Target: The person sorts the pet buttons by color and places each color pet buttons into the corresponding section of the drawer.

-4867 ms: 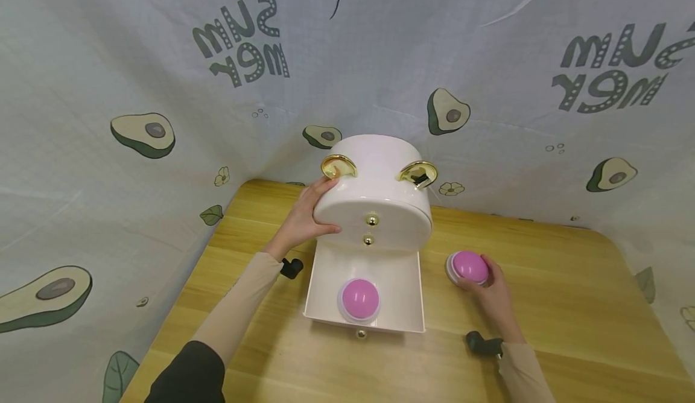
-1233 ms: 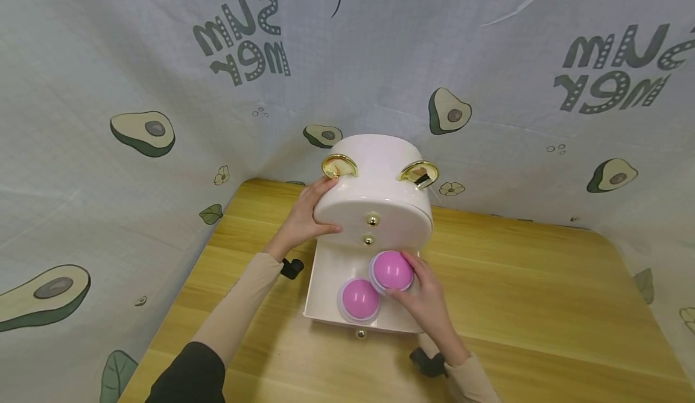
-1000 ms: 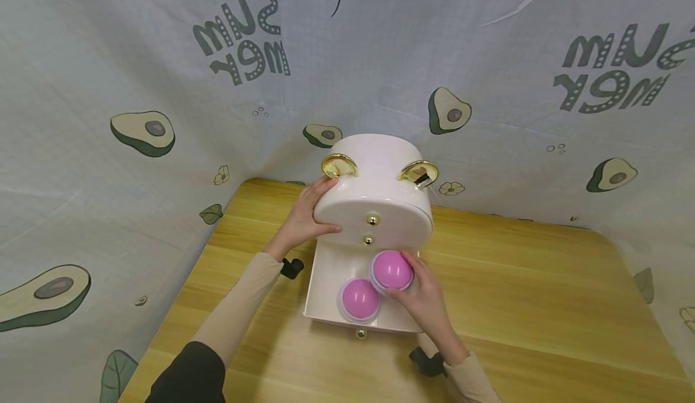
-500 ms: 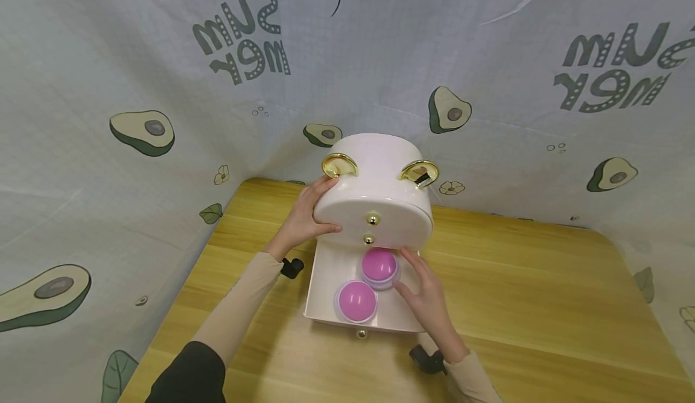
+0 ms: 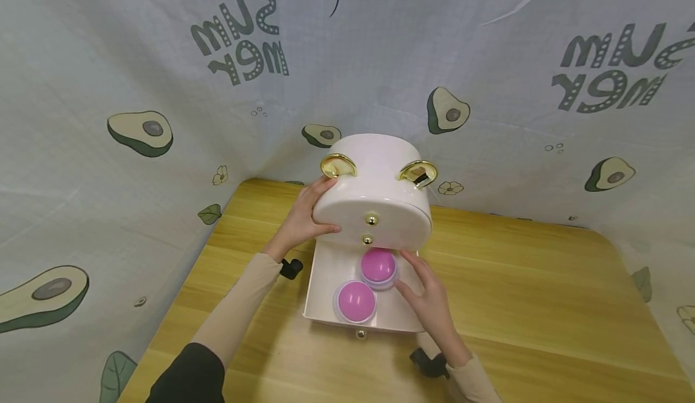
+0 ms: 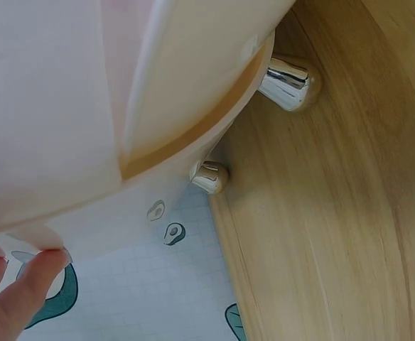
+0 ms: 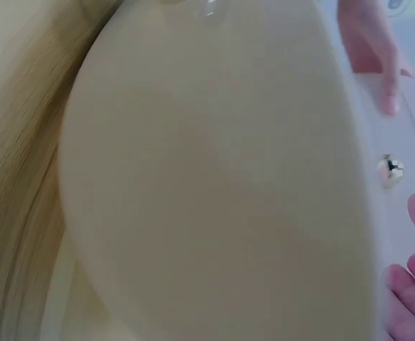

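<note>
A white drawer box (image 5: 374,177) with gold ears stands on the table, its bottom drawer (image 5: 404,318) pulled out. My left hand (image 5: 301,222) grips the box's left side, thumb on the front face; its fingertips also show on the box in the left wrist view. Inside the drawer sit two round pink-domed things with white rims: a front one (image 5: 356,301) and a rear one (image 5: 378,265). Just right of the rear one is my right hand (image 5: 431,303), over the drawer, thumb and fingers apart and holding nothing. In the right wrist view the drawer front (image 7: 214,177) hides much.
The wooden table (image 5: 532,306) extends to the right of the box. Behind it hangs a pale cloth (image 5: 347,59) printed with avocados. Gold feet (image 6: 290,84) hold the box off the table. Black wrist mounts (image 5: 429,364) sit at both wrists.
My right hand has carried the second pink-domed thing from the table on the right into the drawer and let go of it. The front one shifted slightly left. My left hand stayed put.
</note>
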A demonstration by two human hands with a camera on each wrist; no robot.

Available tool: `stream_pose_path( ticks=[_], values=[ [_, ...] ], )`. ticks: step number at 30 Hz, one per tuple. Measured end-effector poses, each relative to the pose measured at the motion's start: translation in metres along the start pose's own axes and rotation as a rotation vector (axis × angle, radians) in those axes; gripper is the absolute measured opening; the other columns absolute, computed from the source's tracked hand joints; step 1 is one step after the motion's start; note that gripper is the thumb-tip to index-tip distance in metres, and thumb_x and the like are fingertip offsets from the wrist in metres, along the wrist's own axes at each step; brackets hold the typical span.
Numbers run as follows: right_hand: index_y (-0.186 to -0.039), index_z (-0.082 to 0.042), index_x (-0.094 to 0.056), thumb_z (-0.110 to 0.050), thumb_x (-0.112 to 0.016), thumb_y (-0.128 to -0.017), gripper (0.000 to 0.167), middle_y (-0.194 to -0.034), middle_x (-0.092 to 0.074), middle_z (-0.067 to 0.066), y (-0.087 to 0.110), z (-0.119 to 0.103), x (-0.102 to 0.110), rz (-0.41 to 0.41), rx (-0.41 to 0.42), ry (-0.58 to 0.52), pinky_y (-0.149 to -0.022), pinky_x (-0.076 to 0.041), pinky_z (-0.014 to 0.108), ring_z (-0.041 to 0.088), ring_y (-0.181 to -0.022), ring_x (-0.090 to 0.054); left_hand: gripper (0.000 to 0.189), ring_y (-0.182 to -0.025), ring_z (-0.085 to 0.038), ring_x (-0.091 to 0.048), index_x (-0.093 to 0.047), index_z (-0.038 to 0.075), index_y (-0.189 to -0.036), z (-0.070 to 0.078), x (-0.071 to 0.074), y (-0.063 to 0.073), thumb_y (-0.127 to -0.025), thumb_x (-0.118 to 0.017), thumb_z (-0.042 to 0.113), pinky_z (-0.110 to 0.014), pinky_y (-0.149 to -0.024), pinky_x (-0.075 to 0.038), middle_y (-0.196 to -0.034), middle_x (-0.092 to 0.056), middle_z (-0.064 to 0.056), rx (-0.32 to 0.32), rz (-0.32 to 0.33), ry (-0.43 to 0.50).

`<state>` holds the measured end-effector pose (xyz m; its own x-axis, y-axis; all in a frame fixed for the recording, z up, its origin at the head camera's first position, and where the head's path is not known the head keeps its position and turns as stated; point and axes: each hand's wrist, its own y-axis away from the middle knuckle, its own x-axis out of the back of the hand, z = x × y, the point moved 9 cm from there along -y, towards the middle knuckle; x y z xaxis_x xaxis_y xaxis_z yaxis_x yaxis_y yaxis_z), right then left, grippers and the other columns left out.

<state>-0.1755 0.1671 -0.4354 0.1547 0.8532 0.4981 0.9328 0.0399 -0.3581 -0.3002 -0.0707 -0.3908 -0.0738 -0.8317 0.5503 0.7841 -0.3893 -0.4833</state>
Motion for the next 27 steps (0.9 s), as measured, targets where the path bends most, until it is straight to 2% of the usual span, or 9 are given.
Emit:
stream_pose_path(
  ticks=[5, 9, 11, 18, 27],
  values=[
    [-0.133, -0.005, -0.055, 0.002, -0.069, -0.085, 0.051, -0.133, -0.055, 0.01, 0.003, -0.005, 0.005, -0.034, -0.033, -0.112, -0.102, -0.032, 0.02, 0.022, -0.128, -0.045, 0.097, -0.129, -0.031, -0.033, -0.037, 0.02, -0.145, 0.001, 0.001, 0.001, -0.064, -0.09, 0.018, -0.053, -0.097, -0.033, -0.154, -0.029, -0.006, -0.013, 0.005, -0.006],
    [-0.13, -0.001, -0.056, 0.003, -0.066, -0.087, 0.045, -0.13, -0.056, 0.012, 0.007, -0.011, 0.01, -0.048, -0.046, -0.212, -0.1, -0.032, 0.016, 0.006, -0.123, -0.047, 0.096, -0.13, -0.031, -0.032, -0.036, 0.02, -0.145, 0.002, 0.001, 0.001, -0.065, -0.09, 0.019, -0.053, -0.098, -0.033, -0.154, -0.028, -0.005, -0.016, -0.003, -0.018],
    [-0.129, 0.001, -0.056, 0.005, -0.065, -0.087, 0.043, -0.129, -0.057, 0.016, 0.009, -0.017, 0.012, -0.058, -0.041, -0.272, -0.1, -0.033, 0.016, 0.003, -0.121, -0.048, 0.096, -0.131, -0.031, -0.031, -0.035, 0.02, -0.145, 0.003, 0.001, 0.001, -0.066, -0.09, 0.019, -0.053, -0.098, -0.033, -0.154, -0.027, -0.005, -0.019, -0.009, -0.024],
    [-0.131, 0.004, -0.052, 0.009, -0.059, -0.089, 0.042, -0.128, -0.054, 0.026, 0.024, -0.042, 0.01, -0.183, 0.011, -0.42, -0.101, -0.034, 0.02, 0.01, -0.124, -0.048, 0.097, -0.131, -0.032, -0.03, -0.034, 0.019, -0.145, 0.009, 0.003, 0.001, -0.066, -0.09, 0.018, -0.055, -0.098, -0.033, -0.153, -0.028, -0.009, -0.049, -0.016, -0.045],
    [-0.136, 0.001, -0.048, 0.011, -0.053, -0.092, 0.045, -0.131, -0.054, 0.018, 0.053, -0.054, -0.006, -0.398, 0.052, -0.48, -0.098, -0.039, 0.024, 0.015, -0.126, -0.047, 0.096, -0.13, -0.029, -0.032, -0.031, 0.02, -0.144, 0.014, 0.002, 0.0, -0.067, -0.089, 0.022, -0.052, -0.098, -0.037, -0.149, -0.028, -0.011, -0.103, -0.032, -0.117]
  ],
)
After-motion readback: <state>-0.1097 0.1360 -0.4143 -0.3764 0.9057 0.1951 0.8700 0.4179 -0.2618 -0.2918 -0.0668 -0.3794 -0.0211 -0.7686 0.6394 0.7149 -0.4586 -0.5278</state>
